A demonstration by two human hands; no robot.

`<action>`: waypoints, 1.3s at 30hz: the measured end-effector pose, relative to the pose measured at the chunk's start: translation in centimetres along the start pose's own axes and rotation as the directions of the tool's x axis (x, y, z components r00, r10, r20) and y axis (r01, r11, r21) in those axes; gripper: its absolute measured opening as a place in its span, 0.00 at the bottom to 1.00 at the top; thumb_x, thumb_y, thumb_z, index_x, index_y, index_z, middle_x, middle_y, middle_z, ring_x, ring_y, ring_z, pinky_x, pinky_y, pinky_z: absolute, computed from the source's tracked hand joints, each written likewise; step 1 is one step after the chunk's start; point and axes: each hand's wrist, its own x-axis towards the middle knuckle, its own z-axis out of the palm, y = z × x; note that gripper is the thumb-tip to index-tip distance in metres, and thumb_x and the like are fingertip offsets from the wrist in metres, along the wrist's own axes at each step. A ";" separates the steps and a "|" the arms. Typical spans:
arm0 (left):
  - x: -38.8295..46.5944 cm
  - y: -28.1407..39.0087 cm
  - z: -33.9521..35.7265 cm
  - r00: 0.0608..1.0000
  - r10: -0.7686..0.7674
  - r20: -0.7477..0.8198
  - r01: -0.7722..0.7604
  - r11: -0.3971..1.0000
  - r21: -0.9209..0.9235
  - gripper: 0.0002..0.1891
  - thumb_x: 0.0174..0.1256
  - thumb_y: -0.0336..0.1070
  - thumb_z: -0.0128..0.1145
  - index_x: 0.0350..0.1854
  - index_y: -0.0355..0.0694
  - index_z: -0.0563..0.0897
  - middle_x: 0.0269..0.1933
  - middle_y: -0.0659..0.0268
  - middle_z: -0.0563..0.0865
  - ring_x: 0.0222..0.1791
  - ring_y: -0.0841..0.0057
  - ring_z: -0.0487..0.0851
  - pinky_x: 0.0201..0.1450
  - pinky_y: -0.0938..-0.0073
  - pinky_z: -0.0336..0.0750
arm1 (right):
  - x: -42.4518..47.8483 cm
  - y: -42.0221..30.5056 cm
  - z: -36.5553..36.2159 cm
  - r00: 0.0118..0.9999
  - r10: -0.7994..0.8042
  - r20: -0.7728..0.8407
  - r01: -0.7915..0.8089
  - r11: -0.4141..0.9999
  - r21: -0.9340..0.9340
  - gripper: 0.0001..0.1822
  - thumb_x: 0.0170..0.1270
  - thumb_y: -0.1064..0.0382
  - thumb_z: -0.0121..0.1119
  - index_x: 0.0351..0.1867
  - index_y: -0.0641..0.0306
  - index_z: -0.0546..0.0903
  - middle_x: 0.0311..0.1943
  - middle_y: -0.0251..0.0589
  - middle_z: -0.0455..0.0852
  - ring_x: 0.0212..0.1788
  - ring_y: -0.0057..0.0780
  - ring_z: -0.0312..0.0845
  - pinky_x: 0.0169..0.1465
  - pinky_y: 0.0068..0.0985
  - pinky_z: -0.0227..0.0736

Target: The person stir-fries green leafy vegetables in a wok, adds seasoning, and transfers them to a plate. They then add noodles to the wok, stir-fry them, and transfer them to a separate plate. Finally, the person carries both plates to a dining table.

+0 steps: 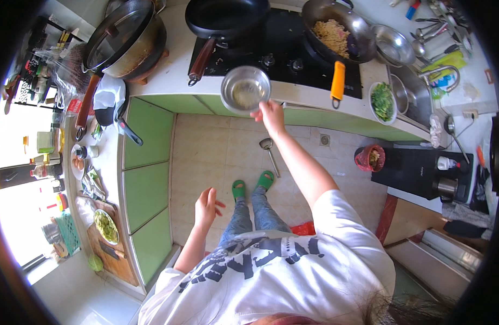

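My right hand [270, 118] grips the near rim of a round stainless steel bowl [230, 90], just in front of the stove's edge. A little pale, cloudy matter shows in the bowl's bottom; I cannot tell what it is. Loosely bent and holding nothing, my left hand [207, 207] hangs over the floor to the left of my legs. Beyond the bowl, a black frying pan [229, 16] sits on the left of the black gas hob [282, 40]. On its right stands a wok [361, 32] with cooked food inside and an orange handle.
A metal ladle [271, 156] lies on the floor by my green slippers [265, 180]. Leafy greens fill a white bowl [382, 103] beside the sink [420, 99]. At left, a cutting board [123, 270] bears a knife [109, 250] and a plate of sliced green vegetable [106, 227]. A lidded pot [140, 59] stands back left.
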 end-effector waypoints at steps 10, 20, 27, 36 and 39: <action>-0.6 -11.2 -5.5 0.913 -0.321 -0.252 0.330 0.944 -0.009 0.30 0.74 0.58 0.44 0.51 0.27 0.74 0.26 0.54 0.87 0.14 0.77 0.79 0.14 0.82 0.67 | 0.2 8.9 -4.5 0.995 0.097 -0.039 -0.086 0.973 0.213 0.23 0.71 0.45 0.52 0.34 0.66 0.82 0.22 0.39 0.84 0.18 0.22 0.78 0.19 0.18 0.64; 10.0 -39.4 -12.6 0.757 -0.486 -0.438 0.533 0.846 -0.018 0.26 0.74 0.58 0.43 0.50 0.34 0.73 0.21 0.55 0.83 0.15 0.66 0.83 0.08 0.70 0.73 | -7.3 55.1 -14.3 0.783 0.509 -0.358 -0.451 0.068 -0.890 0.14 0.59 0.54 0.60 0.43 0.54 0.84 0.48 0.45 0.83 0.53 0.42 0.78 0.53 0.40 0.72; 9.6 -51.6 -20.2 0.812 -0.347 -0.470 0.583 0.520 0.624 0.33 0.72 0.59 0.44 0.32 0.26 0.81 0.22 0.50 0.83 0.25 0.57 0.85 0.26 0.59 0.76 | -1.9 68.9 -16.9 0.701 0.390 -0.598 -0.638 -0.032 -0.769 0.15 0.67 0.60 0.50 0.53 0.59 0.75 0.50 0.44 0.81 0.52 0.40 0.79 0.54 0.39 0.72; 14.5 -44.7 -20.7 0.872 -0.341 -0.351 0.479 0.742 0.469 0.31 0.72 0.57 0.43 0.37 0.27 0.81 0.26 0.46 0.84 0.28 0.54 0.84 0.34 0.54 0.78 | -24.8 58.4 -16.8 0.880 0.386 -0.275 -0.425 0.387 -0.818 0.17 0.60 0.61 0.55 0.48 0.66 0.74 0.45 0.59 0.79 0.50 0.57 0.76 0.55 0.47 0.71; 13.7 -46.2 -24.6 0.926 -0.278 -0.257 0.378 0.704 0.601 0.31 0.73 0.57 0.42 0.36 0.27 0.81 0.25 0.47 0.84 0.27 0.56 0.84 0.32 0.56 0.79 | -44.6 59.1 -12.1 0.756 0.496 -0.427 -0.610 0.298 -0.734 0.18 0.62 0.62 0.56 0.51 0.66 0.74 0.49 0.63 0.80 0.53 0.52 0.79 0.55 0.44 0.72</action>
